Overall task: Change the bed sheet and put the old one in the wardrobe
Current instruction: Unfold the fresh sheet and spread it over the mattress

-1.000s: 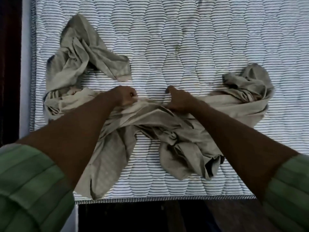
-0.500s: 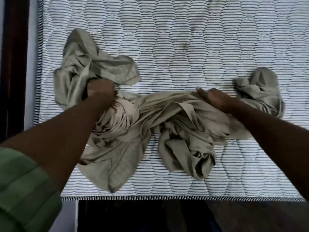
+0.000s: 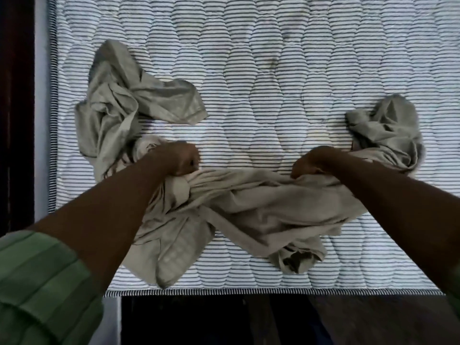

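Observation:
A crumpled grey-beige bed sheet point(image 3: 261, 207) lies in a loose band across the near part of a bare striped quilted mattress point(image 3: 273, 70). One bunch of it sits at the left point(image 3: 117, 108), another at the right point(image 3: 390, 128). My left hand point(image 3: 179, 158) grips a gathered fold of the sheet left of centre, fingers curled into the cloth. My right hand point(image 3: 316, 161) grips the sheet right of centre in the same way. The stretch of sheet between the two hands is pulled into taut folds. Green sleeves cover both upper forearms.
The mattress's near edge point(image 3: 249, 292) runs across the bottom, with a dark wooden bed frame point(image 3: 273, 319) below it. At the left, a pale strip and a dark wooden edge point(image 3: 15, 120) border the mattress. The far half of the mattress is bare.
Both hands have shifted along the sheet: the left has come in from the left bunch toward the centre, the right has moved down. The cloth between them is now stretched flatter.

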{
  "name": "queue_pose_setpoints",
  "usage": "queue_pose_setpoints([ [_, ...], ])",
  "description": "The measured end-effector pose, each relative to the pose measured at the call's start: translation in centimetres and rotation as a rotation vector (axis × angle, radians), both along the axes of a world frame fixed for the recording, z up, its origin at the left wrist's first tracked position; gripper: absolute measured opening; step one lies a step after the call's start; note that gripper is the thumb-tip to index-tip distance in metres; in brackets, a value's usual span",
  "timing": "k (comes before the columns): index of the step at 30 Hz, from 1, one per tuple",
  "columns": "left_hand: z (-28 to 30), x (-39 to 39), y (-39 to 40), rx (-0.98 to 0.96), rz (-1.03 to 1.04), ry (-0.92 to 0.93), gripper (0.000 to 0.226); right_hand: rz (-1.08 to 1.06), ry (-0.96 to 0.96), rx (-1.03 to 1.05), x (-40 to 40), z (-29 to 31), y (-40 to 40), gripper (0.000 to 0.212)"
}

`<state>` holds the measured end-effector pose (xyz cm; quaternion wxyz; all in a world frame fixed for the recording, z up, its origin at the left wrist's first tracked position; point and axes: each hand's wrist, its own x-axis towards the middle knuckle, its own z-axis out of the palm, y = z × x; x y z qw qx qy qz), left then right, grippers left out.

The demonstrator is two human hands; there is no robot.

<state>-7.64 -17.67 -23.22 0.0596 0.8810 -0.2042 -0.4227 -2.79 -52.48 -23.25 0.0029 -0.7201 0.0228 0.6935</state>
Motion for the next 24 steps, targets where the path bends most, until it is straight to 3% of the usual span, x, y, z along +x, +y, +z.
queue_pose_setpoints([
  [2, 0.6, 0.1, 2.1, 0.061, 0.04, -0.126, 0.009, 0.11, -0.107, -0.05, 0.3, -0.4, -1.9, 0.032],
  [4, 0.6, -0.2, 4.7, 0.131, 0.007, -0.324, 0.019, 0.125, -0.274, -0.108, 0.6, -0.5, -5.3, 0.026],
  [5, 0.0, -0.2, 6.4, 0.138, -0.014, -0.39, 0.028, 0.189, -0.32, -0.143, 0.8, -0.3, -7.7, 0.037],
  [7, -0.1, -0.4, 9.3, 0.171, 0.004, -0.436, 0.039, 0.38, -0.372, -0.09, 0.7, -1.5, -12.3, 0.093],
  [8, 1.1, -0.3, 9.2, 0.256, 0.053, -0.392, 0.032, 0.462, -0.342, -0.052, 0.8, -3.3, -15.0, 0.119],
  [9, 1.8, 0.0, 8.6, 0.337, 0.088, -0.374, 0.025, 0.473, -0.306, -0.045, 0.9, -3.7, -15.6, 0.123],
  [10, 2.4, 0.4, 7.4, 0.384, 0.157, -0.335, 0.024, 0.485, -0.363, -0.075, 0.3, -2.8, -15.2, 0.101],
  [12, 2.8, 1.1, 3.6, 0.346, 0.133, -0.285, 0.031, 0.52, -0.625, 0.057, -0.1, -1.3, -11.2, 0.054],
  [14, 2.7, 1.7, -0.4, 0.169, 0.135, -0.27, 0.043, 0.343, -0.71, 0.262, 0.0, -0.2, -5.9, 0.037],
  [16, 2.4, 2.1, -3.5, -0.061, 0.192, -0.163, 0.045, 0.089, -0.661, 0.491, 0.5, 0.5, -1.4, 0.026],
  [18, 1.8, 2.2, -5.6, -0.136, 0.247, -0.026, 0.036, 0.016, -0.456, 0.487, 0.9, 0.8, 1.8, 0.021],
  [20, 0.9, 1.8, -5.8, -0.084, 0.119, 0.033, 0.028, 0.234, -0.3, 0.403, 0.2, 0.8, 3.4, 0.027],
  [22, 0.0, 0.9, -4.4, -0.009, -0.021, 0.079, 0.025, 0.572, -0.291, 0.422, -0.9, 0.2, 3.1, 0.034],
  [23, -0.6, 0.5, -3.2, 0.021, -0.034, 0.073, 0.025, 0.654, -0.333, 0.439, -1.1, -0.3, 2.2, 0.038],
  [24, -0.6, 0.4, -2.1, 0.037, 0.002, 0.057, 0.024, 0.605, -0.359, 0.416, -1.0, -0.8, 0.5, 0.041],
])
